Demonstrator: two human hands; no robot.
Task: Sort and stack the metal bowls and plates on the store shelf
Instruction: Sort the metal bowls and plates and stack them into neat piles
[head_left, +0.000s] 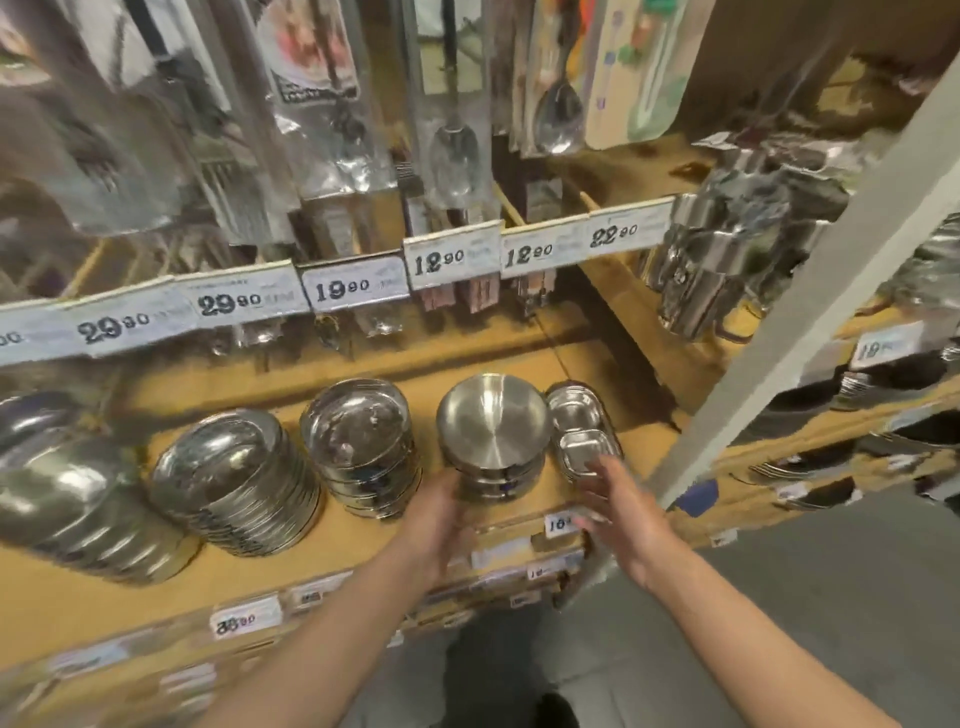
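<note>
A stack of brushed metal bowls stands near the front of the wooden shelf. My left hand is at its lower left side, fingers apart, touching or nearly touching the stack. Right of the bowls lie compartment trays; my right hand reaches with spread fingers to their front edge. Left of the bowls stand a stack of shiny round dishes, a leaning stack of oval plates and larger oval plates. Both hands are motion-blurred.
Price tags line a rail above, with bagged utensils hanging behind. A white upright post crosses at the right. Steel cups sit on the neighbouring shelf. Grey floor lies below right.
</note>
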